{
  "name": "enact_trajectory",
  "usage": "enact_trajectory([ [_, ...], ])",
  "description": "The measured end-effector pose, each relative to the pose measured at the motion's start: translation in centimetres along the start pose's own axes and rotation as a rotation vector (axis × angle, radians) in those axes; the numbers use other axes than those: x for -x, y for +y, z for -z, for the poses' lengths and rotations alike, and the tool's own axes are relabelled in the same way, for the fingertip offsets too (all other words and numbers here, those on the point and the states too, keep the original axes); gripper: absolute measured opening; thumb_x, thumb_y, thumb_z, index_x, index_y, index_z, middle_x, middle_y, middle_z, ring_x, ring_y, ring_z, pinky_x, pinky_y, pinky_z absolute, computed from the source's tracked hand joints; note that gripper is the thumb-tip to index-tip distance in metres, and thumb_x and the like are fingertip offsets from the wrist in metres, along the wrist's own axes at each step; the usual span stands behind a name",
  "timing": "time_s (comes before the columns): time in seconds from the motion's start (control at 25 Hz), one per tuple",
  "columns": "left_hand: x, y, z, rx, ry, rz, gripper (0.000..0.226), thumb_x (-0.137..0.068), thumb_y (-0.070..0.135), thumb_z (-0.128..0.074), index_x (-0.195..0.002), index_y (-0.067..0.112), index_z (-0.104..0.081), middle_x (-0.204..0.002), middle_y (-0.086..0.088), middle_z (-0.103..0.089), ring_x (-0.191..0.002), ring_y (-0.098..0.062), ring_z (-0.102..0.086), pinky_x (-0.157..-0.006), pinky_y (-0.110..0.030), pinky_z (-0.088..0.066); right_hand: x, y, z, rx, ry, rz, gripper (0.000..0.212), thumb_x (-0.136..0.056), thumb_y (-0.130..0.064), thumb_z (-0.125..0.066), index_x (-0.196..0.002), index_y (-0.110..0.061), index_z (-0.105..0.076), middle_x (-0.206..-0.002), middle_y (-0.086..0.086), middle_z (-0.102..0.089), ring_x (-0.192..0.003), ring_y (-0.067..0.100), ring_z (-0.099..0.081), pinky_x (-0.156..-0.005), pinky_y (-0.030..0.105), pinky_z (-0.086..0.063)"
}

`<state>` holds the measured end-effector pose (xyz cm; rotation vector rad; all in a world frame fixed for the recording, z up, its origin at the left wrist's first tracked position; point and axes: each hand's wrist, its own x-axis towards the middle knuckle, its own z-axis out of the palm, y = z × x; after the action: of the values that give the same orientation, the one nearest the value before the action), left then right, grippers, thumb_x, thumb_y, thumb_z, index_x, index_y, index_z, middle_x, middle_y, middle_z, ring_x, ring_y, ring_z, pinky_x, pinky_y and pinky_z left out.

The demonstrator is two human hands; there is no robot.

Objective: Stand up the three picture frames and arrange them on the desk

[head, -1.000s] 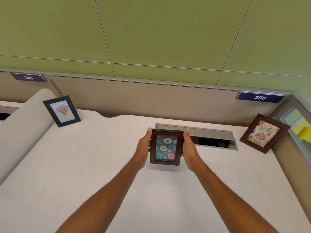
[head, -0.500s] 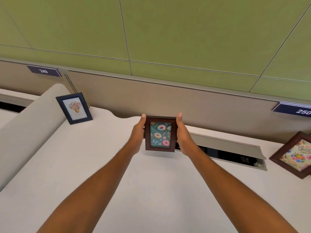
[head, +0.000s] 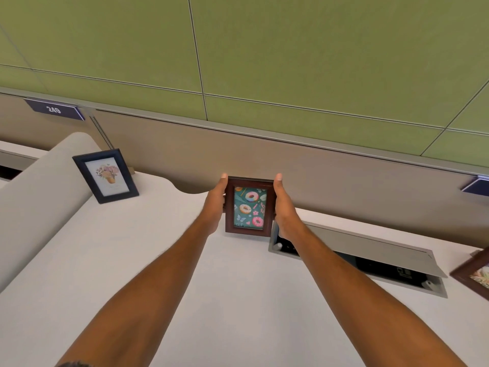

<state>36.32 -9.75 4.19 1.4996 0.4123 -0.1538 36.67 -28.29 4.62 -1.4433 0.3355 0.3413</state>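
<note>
A small brown frame with a donut picture (head: 249, 207) stands upright near the back middle of the white desk (head: 132, 260). My left hand (head: 215, 205) grips its left side and my right hand (head: 284, 207) grips its right side. Whether its bottom edge touches the desk I cannot tell. A dark blue frame with a flower picture (head: 105, 175) stands at the back left, leaning against the curved divider. A third brown frame (head: 475, 276) stands at the right edge, mostly cut off.
An open cable tray with a grey lid (head: 365, 245) lies in the desk just right of the held frame. A beige partition (head: 317, 181) and green wall panels rise behind. A curved beige divider (head: 39, 197) bounds the left side. A label reads 249 (head: 54, 109).
Both hands have carried the donut frame farther back and to the left, from in front of the cable tray to beside its left end. The view has shifted left.
</note>
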Motion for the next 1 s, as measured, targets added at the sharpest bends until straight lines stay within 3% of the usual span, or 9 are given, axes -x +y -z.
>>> enact_trajectory([
  [0.24, -2.5, -0.4, -0.2, -0.017, 0.017, 0.017, 0.049, -0.11, 0.065, -0.035, -0.108, 0.033, -0.072, -0.099, 0.013, -0.083, -0.096, -0.009, -0.078, -0.077, -0.029, -0.055, -2.7, 0.6, -0.3, 0.009, 0.022, -0.01, 0.078, -0.095, -0.087, -0.034, -0.112, -0.025, -0.079, -0.099, -0.003, -0.088, -0.087, 0.016, -0.085, -0.07, 0.027, -0.062],
  [0.44, -3.8, -1.2, -0.4, -0.034, 0.02, 0.025, 0.047, -0.111, 0.065, -0.033, -0.104, 0.035, -0.07, -0.079, 0.025, -0.083, -0.078, 0.001, -0.081, -0.074, -0.024, -0.053, -4.0, 1.3, -0.1, 0.004, 0.015, -0.016, 0.076, -0.094, -0.087, -0.034, -0.107, -0.027, -0.078, -0.094, -0.005, -0.088, -0.084, 0.013, -0.085, -0.062, 0.021, -0.061],
  [0.6, -4.0, -1.6, -0.2, -0.033, -0.004, 0.029, 0.048, -0.11, 0.066, -0.032, -0.107, 0.036, -0.069, -0.082, 0.027, -0.082, -0.079, 0.004, -0.08, -0.072, -0.022, -0.055, -4.4, 1.9, -0.1, -0.004, 0.023, -0.04, 0.078, -0.095, -0.087, -0.034, -0.111, -0.026, -0.079, -0.101, -0.002, -0.088, -0.087, 0.016, -0.085, -0.065, 0.025, -0.062],
  [0.72, -3.8, -1.3, -0.1, -0.062, -0.027, 0.008, 0.049, -0.11, 0.067, -0.033, -0.112, 0.034, -0.07, -0.087, 0.021, -0.084, -0.081, 0.0, -0.081, -0.068, -0.018, -0.057, -4.5, 2.1, 0.0, -0.001, 0.015, -0.035, 0.075, -0.095, -0.086, -0.035, -0.108, -0.027, -0.079, -0.096, -0.004, -0.088, -0.084, 0.015, -0.085, -0.059, 0.021, -0.063],
  [0.88, -3.1, -1.3, 0.1, -0.084, -0.078, 0.014, 0.054, -0.11, 0.068, -0.028, -0.122, 0.034, -0.068, -0.111, 0.012, -0.078, -0.101, -0.009, -0.076, -0.084, -0.029, -0.056, -4.0, 2.0, 0.0, 0.046, -0.002, -0.016, 0.065, -0.101, -0.08, -0.032, -0.109, -0.03, -0.075, -0.088, -0.015, -0.086, -0.08, 0.006, -0.084, -0.055, 0.015, -0.06],
  [1.0, -2.2, -2.8, 0.7, -0.08, -0.064, 0.026, 0.063, -0.11, 0.068, -0.023, -0.14, 0.027, -0.06, -0.131, 0.003, -0.071, -0.119, -0.02, -0.068, -0.106, -0.045, -0.048, -3.2, 2.2, 0.8, 0.094, -0.029, 0.034, 0.058, -0.103, -0.078, -0.03, -0.106, -0.036, -0.071, -0.086, -0.028, -0.082, -0.082, -0.009, -0.079, -0.062, 0.015, -0.059],
])
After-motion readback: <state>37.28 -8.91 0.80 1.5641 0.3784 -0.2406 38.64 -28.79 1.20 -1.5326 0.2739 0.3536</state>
